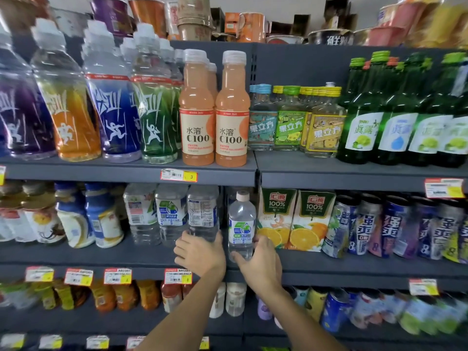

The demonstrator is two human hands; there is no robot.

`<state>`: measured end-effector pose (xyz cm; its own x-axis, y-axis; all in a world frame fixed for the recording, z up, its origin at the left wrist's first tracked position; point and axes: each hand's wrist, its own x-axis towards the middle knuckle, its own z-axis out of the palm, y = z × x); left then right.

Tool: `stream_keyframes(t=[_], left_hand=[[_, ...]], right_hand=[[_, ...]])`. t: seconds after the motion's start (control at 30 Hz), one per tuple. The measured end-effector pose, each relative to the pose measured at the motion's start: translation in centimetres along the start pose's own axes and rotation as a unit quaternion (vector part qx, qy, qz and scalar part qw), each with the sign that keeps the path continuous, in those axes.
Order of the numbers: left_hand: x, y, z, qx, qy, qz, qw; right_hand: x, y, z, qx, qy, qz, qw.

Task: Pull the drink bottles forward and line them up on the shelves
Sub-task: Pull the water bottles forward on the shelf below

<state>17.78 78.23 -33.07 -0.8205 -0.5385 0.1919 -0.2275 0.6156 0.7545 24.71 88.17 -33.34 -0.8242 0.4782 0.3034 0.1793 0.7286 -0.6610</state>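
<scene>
Dark grey metal shelving point(126, 171) with a perforated back panel point(253, 69) stands against a pale wall point(291, 6).

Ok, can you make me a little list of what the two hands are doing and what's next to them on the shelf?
left hand: grips the bottom of a large clear bottle
right hand: grips a small white-capped bottle, upright
where: grey shelf, small one further forward
right of them: two orange juice cartons
shelf above: peach bottles at the front
</scene>
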Motion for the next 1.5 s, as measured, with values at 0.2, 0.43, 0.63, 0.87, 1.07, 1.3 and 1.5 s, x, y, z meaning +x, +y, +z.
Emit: stream_keyframes(t=[0.2,0.43,0.63,0.87,1.07,1.3,1.5], left_hand=[[0.2,-0.9,-0.4,0.043,0.002,0.052,0.998],[2.1,-4.5,-2.0,0.004,-0.032,0.169,0.985],[5.1,-7.0,-4.3,-0.036,-0.14,0.268,0.952],[5.9,-7.7,-5.9,-0.074,-0.211,0.306,0.925],[5.5,-7.7,-5.9,-0.081,-0.223,0.295,0.926],[3.5,-6.5,-4.8,-0.113,-0.197,0.237,0.945],[1.3,-5.2,-3.7,-0.016,-0.106,0.214,0.971]], right_hand=[[0.2,0.5,0.2,0.007,0.0,-0.018,1.0],[-0.4,0.5,0.6,0.029,0.019,-0.031,0.999],[-1.0,0.2,1.1,0.078,0.015,-0.013,0.997],[-1.3,-0.1,1.5,0.069,0.015,-0.007,0.997],[-1.4,-0.3,1.6,0.059,0.009,0.001,0.998],[-1.3,-0.5,1.5,0.055,0.004,0.008,0.998],[-1.3,-0.4,1.6,0.052,-0.002,0.011,0.999]])
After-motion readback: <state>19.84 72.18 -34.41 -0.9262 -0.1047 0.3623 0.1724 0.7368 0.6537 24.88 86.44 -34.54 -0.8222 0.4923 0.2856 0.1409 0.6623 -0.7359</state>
